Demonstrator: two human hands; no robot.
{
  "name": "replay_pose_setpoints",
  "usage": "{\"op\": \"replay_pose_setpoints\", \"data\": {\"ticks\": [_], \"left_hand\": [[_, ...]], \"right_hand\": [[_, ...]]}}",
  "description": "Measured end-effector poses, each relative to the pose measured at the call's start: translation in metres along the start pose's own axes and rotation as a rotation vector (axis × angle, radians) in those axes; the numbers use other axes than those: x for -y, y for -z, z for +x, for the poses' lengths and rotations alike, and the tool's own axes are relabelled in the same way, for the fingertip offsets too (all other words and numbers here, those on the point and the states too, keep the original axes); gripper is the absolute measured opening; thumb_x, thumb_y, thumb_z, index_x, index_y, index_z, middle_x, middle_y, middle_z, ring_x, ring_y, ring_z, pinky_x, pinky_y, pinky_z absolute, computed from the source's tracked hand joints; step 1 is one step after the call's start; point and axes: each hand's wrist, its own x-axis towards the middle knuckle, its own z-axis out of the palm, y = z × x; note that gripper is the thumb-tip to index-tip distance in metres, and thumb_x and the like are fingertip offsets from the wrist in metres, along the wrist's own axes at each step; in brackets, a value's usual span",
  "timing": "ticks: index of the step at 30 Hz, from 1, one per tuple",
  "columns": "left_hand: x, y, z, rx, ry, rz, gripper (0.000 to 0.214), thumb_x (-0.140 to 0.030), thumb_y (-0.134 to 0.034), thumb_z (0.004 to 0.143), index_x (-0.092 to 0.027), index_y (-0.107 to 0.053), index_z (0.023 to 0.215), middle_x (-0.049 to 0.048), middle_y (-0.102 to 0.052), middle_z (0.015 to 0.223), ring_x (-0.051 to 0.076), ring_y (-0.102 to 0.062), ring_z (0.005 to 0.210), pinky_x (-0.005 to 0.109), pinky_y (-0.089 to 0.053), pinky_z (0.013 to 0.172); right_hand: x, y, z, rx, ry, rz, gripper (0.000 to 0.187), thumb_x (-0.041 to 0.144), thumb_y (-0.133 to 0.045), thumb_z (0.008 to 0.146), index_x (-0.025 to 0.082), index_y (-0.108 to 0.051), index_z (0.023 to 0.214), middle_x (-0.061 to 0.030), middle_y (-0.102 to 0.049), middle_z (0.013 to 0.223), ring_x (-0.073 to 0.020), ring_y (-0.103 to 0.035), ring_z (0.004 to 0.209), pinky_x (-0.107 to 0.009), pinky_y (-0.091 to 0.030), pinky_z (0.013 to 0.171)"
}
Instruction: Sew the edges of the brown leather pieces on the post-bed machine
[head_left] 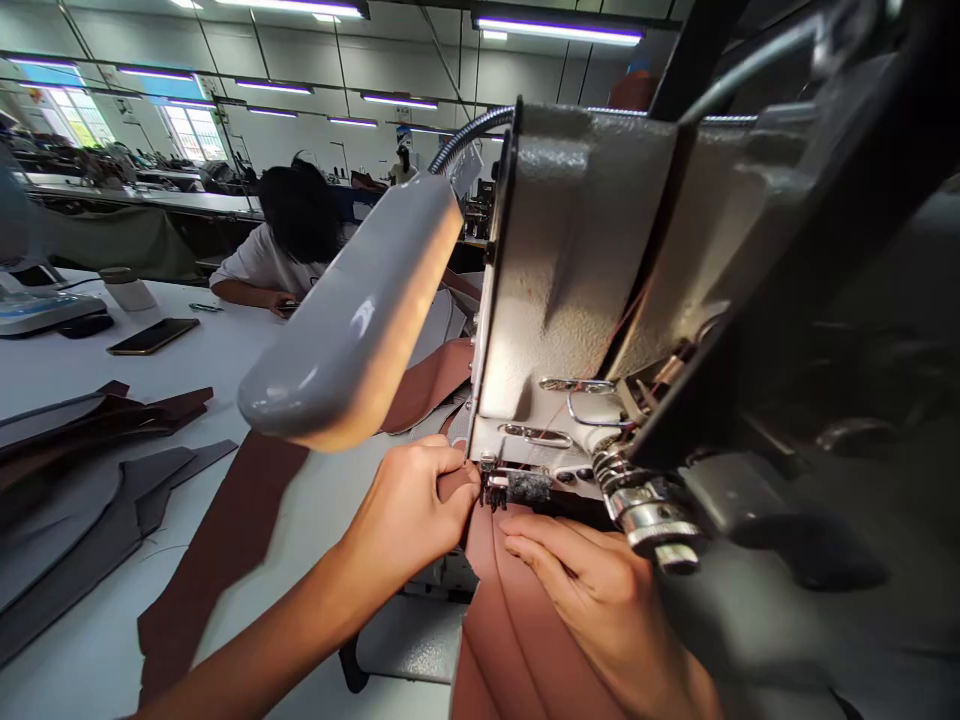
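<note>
At the lower centre of the frame, the reddish-brown material [517, 620] is placed under the presser foot [495, 490] of the sewing machine [577, 250]. Just left of the foot, it is pinched by the left hand [420, 495], with thumb and fingers closed. To the right, it is touched by the curled right hand [592, 580]; whether it is gripped there cannot be told. At the left, a phone [152, 336] is laid on the white surface [75, 368].

Your machine [577, 240] looks like pebbly, shiny metal, the lamp [352, 310] smooth glossy plastic, your strip [529, 620] matt and kinda leathery.
</note>
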Motion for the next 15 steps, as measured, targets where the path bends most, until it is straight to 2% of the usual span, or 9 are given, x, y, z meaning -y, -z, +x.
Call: {"op": "replay_pose_setpoints", "data": {"ticks": [3,12,15], "left_hand": [[-0.0017,0.0016,-0.0020,0.007,-0.010,0.002,0.019,-0.009,-0.043,0.066,-0.019,-0.048,0.050,-0.0028,-0.043,0.054,0.012,-0.044,0.053,0.022,-0.031,0.054],[-0.0020,0.0033,-0.0036,0.017,-0.016,0.009,0.018,-0.008,-0.045,0.066,-0.019,-0.053,0.054,-0.0030,-0.046,0.056,0.011,-0.042,0.051,0.021,-0.030,0.051],[-0.0016,0.0024,-0.0026,0.019,-0.013,0.007,0.017,-0.008,-0.046,0.066,-0.019,-0.054,0.055,-0.0029,-0.049,0.058,0.011,-0.044,0.052,0.021,-0.030,0.050]], "right_hand": [[0.0006,0.0005,-0.0011,-0.022,0.029,0.017,0.017,0.016,-0.053,0.085,0.016,-0.070,0.082,-0.0025,-0.070,0.073,-0.0137,-0.066,0.064,-0.021,-0.057,0.064],[0.0007,0.0000,-0.0037,-0.042,0.046,0.109,0.013,0.015,-0.056,0.083,0.017,-0.069,0.084,-0.0011,-0.070,0.076,-0.0131,-0.067,0.068,-0.018,-0.056,0.067],[-0.0006,0.0000,-0.0073,-0.010,-0.026,0.123,0.014,0.017,-0.057,0.082,0.021,-0.070,0.087,-0.0011,-0.071,0.080,-0.0153,-0.068,0.072,-0.021,-0.057,0.070]]}}
